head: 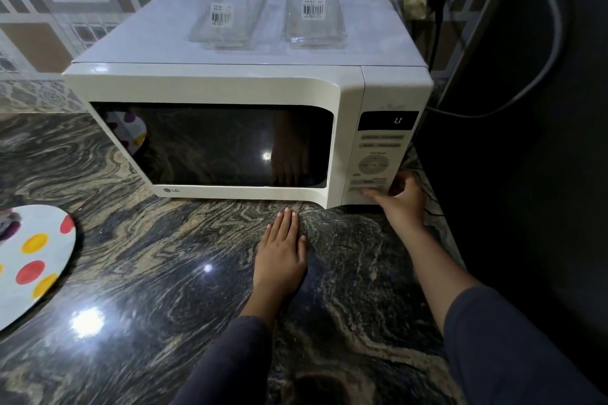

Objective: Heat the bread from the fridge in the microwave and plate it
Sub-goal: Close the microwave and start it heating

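A white microwave (210, 82) stands on the marbled counter with its door shut and its dark window showing only reflections. Its control panel (378, 158) on the right shows a green digit. My right hand (403, 199) grips the lower right corner of the panel, thumb pressed on the bottom button row. My left hand (283, 253) lies flat, palm down, on the counter just in front of the microwave, holding nothing. A white plate (33, 260) with red and yellow dots sits at the left edge. No bread is visible.
Two clear glass containers (227, 9) (314, 6) with barcode stickers stand on top of the microwave. A grey cable (546, 42) loops at the right beside a dark tall surface (526, 174). A tiled wall runs behind.
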